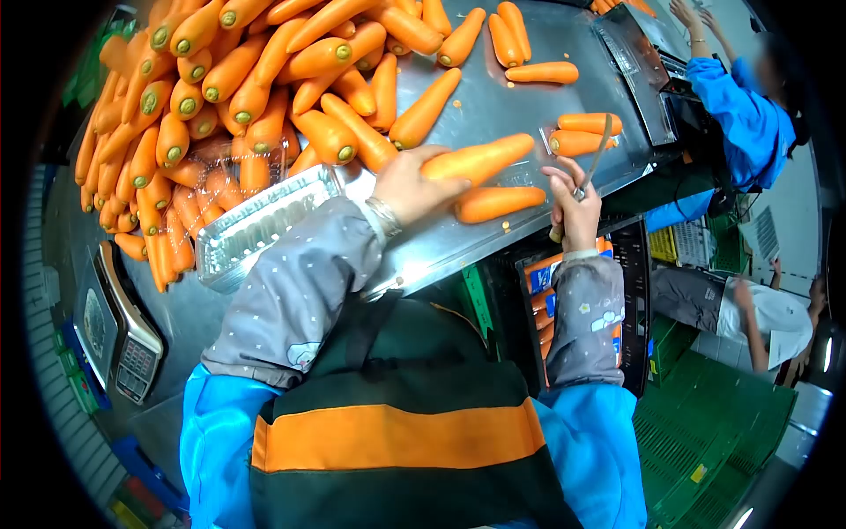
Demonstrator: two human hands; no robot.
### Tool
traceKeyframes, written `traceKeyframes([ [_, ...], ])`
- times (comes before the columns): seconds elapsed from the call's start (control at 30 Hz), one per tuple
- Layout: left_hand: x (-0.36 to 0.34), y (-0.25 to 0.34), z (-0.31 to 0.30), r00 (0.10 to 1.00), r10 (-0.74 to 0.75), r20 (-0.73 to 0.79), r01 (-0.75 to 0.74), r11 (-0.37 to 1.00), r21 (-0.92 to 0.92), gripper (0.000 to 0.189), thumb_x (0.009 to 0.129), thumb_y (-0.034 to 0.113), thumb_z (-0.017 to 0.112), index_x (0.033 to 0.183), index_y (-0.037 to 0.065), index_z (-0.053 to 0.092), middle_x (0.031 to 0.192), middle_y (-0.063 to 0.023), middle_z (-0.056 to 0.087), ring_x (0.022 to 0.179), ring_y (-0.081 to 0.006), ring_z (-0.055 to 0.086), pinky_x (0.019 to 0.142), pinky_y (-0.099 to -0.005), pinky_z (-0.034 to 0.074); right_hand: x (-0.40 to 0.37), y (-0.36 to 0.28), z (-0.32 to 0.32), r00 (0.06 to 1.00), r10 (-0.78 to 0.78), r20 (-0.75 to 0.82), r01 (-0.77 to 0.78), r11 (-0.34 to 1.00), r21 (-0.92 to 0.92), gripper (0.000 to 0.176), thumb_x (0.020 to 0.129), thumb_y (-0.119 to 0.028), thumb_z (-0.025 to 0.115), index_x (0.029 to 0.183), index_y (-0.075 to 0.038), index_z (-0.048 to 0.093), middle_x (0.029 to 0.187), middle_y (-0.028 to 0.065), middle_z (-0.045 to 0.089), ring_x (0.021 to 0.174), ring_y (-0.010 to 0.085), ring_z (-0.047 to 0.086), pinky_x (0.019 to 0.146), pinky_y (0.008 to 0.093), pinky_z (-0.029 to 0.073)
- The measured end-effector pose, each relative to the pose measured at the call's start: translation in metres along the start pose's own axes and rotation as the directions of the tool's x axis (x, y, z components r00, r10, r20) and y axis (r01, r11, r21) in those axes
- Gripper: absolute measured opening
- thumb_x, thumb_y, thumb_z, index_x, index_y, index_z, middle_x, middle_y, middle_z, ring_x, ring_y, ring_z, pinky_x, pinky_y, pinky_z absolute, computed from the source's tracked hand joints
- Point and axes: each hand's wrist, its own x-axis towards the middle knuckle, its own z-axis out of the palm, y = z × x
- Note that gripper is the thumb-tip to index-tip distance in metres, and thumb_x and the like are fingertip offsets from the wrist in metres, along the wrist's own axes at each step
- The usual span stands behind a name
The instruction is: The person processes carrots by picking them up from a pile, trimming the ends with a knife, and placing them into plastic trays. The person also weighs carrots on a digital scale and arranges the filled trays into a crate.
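My left hand (412, 187) is closed around the thick end of a carrot (485, 160), whose other end points right. Another carrot (500, 204) lies on the steel table just below it. In my right hand (575, 204) is a small knife (603, 148), its blade pointing up and away from me. Two carrots (585, 142) rest beyond the knife in what looks like a see-through pack. Beside my left forearm stands a stack of see-through plastic trays (264, 231).
A large heap of carrots (238, 79) covers the table's left. The scale (132, 344) is at lower left. Below my right forearm, a dark crate (630, 300) holds packed carrots. Green crates (714, 423) stand at lower right. A person in blue sleeves (740, 115) works at upper right.
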Motion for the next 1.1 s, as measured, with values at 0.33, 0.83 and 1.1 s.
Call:
traceKeyframes([
  [0.33,0.037,0.028,0.029,0.901,-0.149,0.407,0.432,0.385,-0.816,0.046,0.086,0.037,0.056,0.112,-0.001,0.056,0.097,-0.0090,0.062,0.082,-0.0192,0.060,0.075,-0.0279,0.047,0.026,-0.011,-0.001,0.834,-0.468,0.292,0.552,0.725,-0.413,0.053,0.061,0.002,0.072,0.112,0.002,0.056,0.109,0.0137,0.060,0.103,0.0260,0.058,0.084,0.0299,0.047],
  [0.83,-0.039,-0.029,0.065,0.999,-0.049,0.001,0.044,0.892,0.450,0.060,0.062,0.023,0.080,0.118,0.024,0.060,0.134,-0.0311,0.034,0.125,-0.0499,0.030,0.103,-0.0527,0.030,0.037,0.069,-0.027,0.882,0.049,0.469,-0.393,0.624,0.675,0.043,0.087,-0.006,0.057,0.126,-0.002,0.039,0.130,0.0233,0.046,0.054,0.0071,0.040,0.043,0.0192,0.040],
  [1.1,-0.044,-0.041,0.066,0.954,-0.291,-0.078,0.301,0.936,0.183,0.035,0.063,0.030,0.082,0.090,0.014,0.066,0.136,-0.0374,0.027,0.125,-0.0520,0.033,0.102,-0.0450,0.036,0.028,0.060,-0.013,0.925,0.213,0.313,-0.378,0.579,0.722,0.032,0.089,-0.028,0.059,0.111,-0.007,0.048,0.083,0.0057,0.053,0.049,0.0083,0.039,0.039,0.0196,0.034],
])
